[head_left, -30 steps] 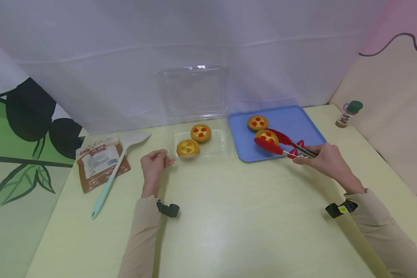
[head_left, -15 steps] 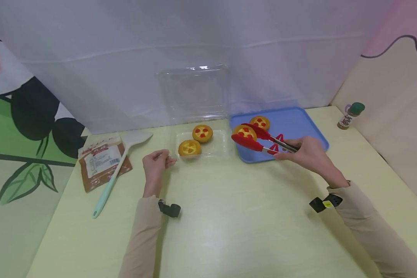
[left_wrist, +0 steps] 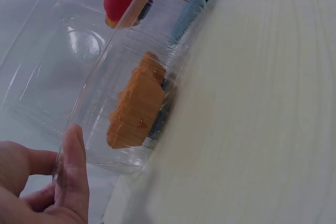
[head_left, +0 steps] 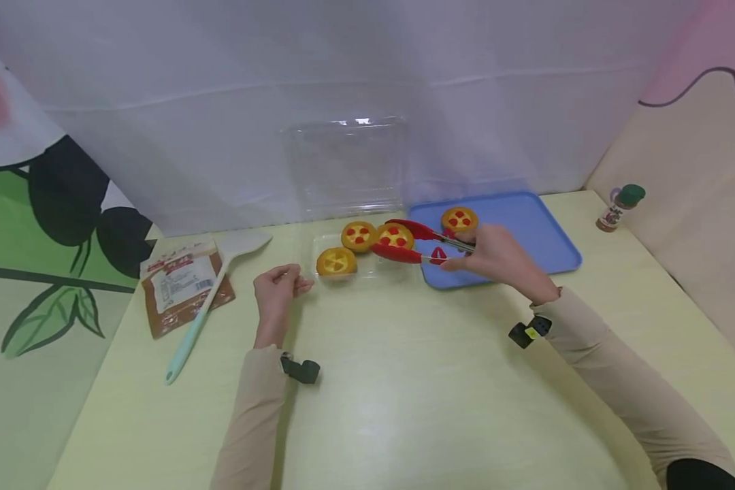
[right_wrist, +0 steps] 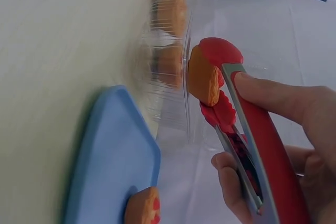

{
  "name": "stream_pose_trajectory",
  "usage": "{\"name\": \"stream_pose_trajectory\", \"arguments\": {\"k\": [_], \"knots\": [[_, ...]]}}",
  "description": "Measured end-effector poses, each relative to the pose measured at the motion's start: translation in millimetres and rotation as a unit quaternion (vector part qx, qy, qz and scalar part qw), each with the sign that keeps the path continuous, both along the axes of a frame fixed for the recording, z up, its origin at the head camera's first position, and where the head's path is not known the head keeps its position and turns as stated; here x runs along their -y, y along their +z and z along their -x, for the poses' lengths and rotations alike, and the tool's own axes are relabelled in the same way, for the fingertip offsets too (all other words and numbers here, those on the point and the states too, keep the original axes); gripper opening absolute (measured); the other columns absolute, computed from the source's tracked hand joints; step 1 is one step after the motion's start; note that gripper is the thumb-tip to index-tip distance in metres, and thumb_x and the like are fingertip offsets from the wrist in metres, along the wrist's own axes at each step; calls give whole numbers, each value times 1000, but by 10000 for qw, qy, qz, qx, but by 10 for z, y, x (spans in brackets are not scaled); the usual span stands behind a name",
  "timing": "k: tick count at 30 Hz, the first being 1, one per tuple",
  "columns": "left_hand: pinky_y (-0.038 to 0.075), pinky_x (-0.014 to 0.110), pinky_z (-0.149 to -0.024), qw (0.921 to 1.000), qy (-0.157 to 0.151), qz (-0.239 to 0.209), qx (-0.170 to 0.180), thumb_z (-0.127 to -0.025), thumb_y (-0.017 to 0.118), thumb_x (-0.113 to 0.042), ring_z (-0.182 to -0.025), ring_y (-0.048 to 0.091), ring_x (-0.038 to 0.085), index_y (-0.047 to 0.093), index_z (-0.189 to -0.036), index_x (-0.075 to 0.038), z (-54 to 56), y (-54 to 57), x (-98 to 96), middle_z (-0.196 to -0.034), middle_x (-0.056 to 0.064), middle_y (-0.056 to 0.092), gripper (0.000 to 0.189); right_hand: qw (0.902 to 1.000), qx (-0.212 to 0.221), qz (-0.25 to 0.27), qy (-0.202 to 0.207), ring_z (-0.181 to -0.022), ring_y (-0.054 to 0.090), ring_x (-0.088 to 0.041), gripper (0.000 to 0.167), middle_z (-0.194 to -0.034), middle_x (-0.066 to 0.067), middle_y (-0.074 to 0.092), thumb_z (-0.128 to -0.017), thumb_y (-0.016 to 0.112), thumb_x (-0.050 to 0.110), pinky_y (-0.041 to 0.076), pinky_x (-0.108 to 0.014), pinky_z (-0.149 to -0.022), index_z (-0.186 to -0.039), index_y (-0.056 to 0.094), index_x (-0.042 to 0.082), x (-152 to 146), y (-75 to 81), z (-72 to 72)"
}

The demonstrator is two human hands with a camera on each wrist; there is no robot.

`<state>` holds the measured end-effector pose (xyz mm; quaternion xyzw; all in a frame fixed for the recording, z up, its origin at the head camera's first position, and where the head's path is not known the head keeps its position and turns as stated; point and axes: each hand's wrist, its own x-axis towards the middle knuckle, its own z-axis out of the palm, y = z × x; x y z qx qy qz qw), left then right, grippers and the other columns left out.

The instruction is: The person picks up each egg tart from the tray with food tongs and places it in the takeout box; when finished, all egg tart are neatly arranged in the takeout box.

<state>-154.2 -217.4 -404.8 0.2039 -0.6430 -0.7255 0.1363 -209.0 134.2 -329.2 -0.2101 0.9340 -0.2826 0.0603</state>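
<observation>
My right hand grips red-tipped tongs, their jaws closed around an egg tart with red pieces on top. The held tart is above the rim of the clear plastic box, at its right part. Inside the box sit two more tarts: a red-dotted tart and a plain yellow tart. My left hand pinches the box's rim at its left side between thumb and fingers. Another red-dotted tart lies on the blue tray, right of the box.
The box's clear lid stands raised against the white curtain at the back. On the left lie a brown pouch and a spatula with a mint handle across it. A green-capped bottle stands at the far right corner.
My right hand has moved left with the tongs, carrying the tart from the blue tray to over the clear box. The left hand has kept its place at the box's rim.
</observation>
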Motion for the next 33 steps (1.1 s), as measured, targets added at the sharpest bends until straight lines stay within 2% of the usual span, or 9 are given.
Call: {"name": "stream_pose_trajectory", "arguments": {"k": [1, 2, 4, 10, 15, 21, 24, 28, 33], "knots": [[61, 17, -61, 10000, -20, 1, -1, -97, 56, -4, -56, 67, 6, 57, -120, 17, -1, 2, 2, -68, 3, 62, 31, 9999, -106, -58, 55, -48, 15, -11, 40, -56, 5, 17, -78, 82, 38, 13, -22, -44, -75, 62, 3, 36, 8, 19], [61, 17, -61, 10000, -26, -14, 2, -97, 57, -4, -56, 67, 6, 57, -120, 17, -2, 7, 2, -69, 3, 62, 31, 9996, -222, -119, 98, -50, 14, -11, 46, -58, 5, 17, -78, 82, 37, 12, -23, -45, -65, 49, 8, 72, 15, 38], [61, 17, -62, 10000, -67, 3, 37, -97, 57, -5, -56, 67, 6, 56, -121, 17, -5, 15, 5, -70, 3, 62, 32, 9985, -446, -271, 159, -53, 14, -11, 62, -60, 4, 15, -76, 83, 37, 11, -24, -48, -62, 27, 15, 143, 33, 80], [61, 17, -62, 9998, -142, -37, 103, -98, 56, -5, -56, 67, 6, 55, -123, 17, 4, 45, -12, -68, 1, 62, 33, 9919, -942, -792, 313, -58, 21, -14, 65, -62, 3, 16, -72, 87, 34, 12, -25, -49, -58, 26, 14, 313, 93, 168], [62, 18, -61, 9999, -153, 10, 63, -97, 57, -5, -56, 67, 6, 57, -121, 17, 24, 48, -34, -69, 4, 62, 32, 9865, -995, -1265, 299, -57, 26, -14, 57, -59, 3, 20, -74, 85, 34, 14, -24, -46, -56, 34, 14, 443, 117, 180], [62, 19, -62, 9998, -141, 74, 139, -97, 57, -5, -57, 67, 6, 58, -120, 16, 17, 41, -29, -69, 3, 62, 31, 9896, -825, -1053, 531, -50, 19, -10, 58, -57, 4, 19, -76, 85, 34, 11, -22, -45, -57, 34, 14, 561, 96, 174], [62, 19, -61, 9998, -116, 43, 133, -97, 57, -4, -57, 67, 7, 58, -120, 16, 18, 35, -22, -68, 3, 62, 31, 9899, -816, -982, 619, -50, 17, -10, 60, -57, 4, 17, -76, 85, 33, 11, -22, -46, -56, 31, 15, 582, 134, 165], [62, 19, -61, 9998, -83, -27, 169, -97, 58, -4, -56, 67, 7, 58, -120, 16, 25, 25, -11, -68, 3, 62, 30, 9881, -880, -1161, 495, -53, 13, -11, 64, -60, 3, 14, -74, 86, 33, 9, -23, -47, -56, 26, 16, 566, 211, 172], [62, 19, -62, 9999, -39, -64, 139, -96, 58, -3, -56, 67, 8, 58, -120, 16, 11, 12, 13, -70, 5, 63, 30, 9839, -1065, -1392, 355, -53, 14, -12, 62, -62, 2, 13, -74, 86, 30, 9, -24, -46, -56, 28, 15, 573, 236, 222]]}}
